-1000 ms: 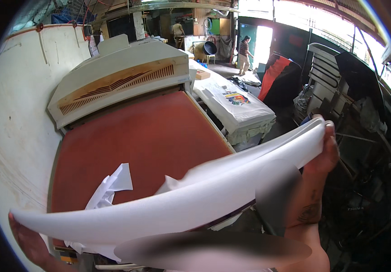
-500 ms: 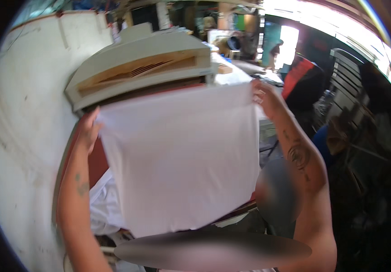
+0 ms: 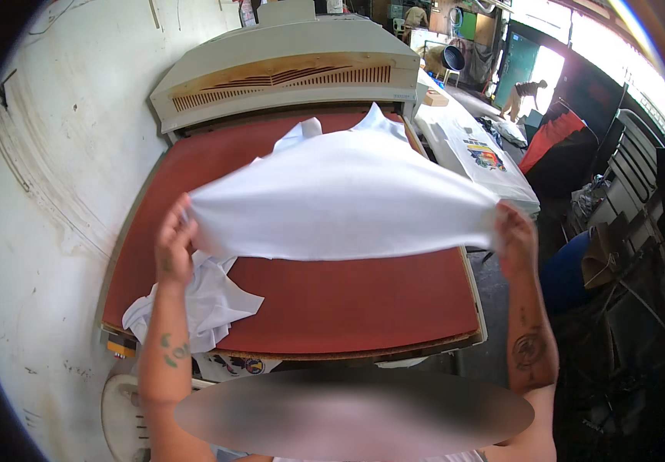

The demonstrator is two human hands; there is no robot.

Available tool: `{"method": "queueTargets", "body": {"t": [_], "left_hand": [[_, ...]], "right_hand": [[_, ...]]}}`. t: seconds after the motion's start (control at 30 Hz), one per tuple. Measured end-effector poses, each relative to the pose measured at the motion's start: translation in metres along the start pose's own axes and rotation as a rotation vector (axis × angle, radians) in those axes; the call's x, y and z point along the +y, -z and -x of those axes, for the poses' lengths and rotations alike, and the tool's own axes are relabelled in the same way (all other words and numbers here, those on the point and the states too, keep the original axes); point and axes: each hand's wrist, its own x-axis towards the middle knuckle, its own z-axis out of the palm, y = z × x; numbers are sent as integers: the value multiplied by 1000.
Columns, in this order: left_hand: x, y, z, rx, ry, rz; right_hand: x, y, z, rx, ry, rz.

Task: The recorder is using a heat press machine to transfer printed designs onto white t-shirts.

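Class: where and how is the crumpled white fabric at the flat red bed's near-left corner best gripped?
Probably pinch the crumpled white fabric by its pointed right-hand flap, coming from the right: it juts over the flat red bed, whereas the left forearm crosses the fabric's left part.

White cloth (image 3: 340, 200) is held stretched pretty wide over the red bed (image 3: 355, 308), pinched by the left hand (image 3: 176, 240) at 9 o'clock and the right hand (image 3: 517, 239) at 3. A crumpled cloth (image 3: 213, 296) is bunched on the bed at 8, partly covered by the left forearm (image 3: 164, 346). A pale hood (image 3: 286, 50) is mounted around 12. At 2, printed white fabric (image 3: 452, 135) is stacked, with a bent-over person (image 3: 521, 98) farther off.
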Motion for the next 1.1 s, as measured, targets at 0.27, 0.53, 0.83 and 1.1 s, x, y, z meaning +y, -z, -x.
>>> {"method": "queueTargets", "body": {"t": [0.27, 0.53, 0.83, 1.1], "left_hand": [[-176, 10, 78, -22, 478, -252], [-163, 16, 129, -82, 562, -388], [-117, 35, 188, -169, 731, -265], [-96, 40, 228, -284, 700, -533]], "right_hand": [[177, 42, 55, 26, -404, 61], [167, 50, 93, 3, -563, 173], [121, 73, 156, -51, -638, 319], [102, 88, 203, -26, -622, 454]]}}
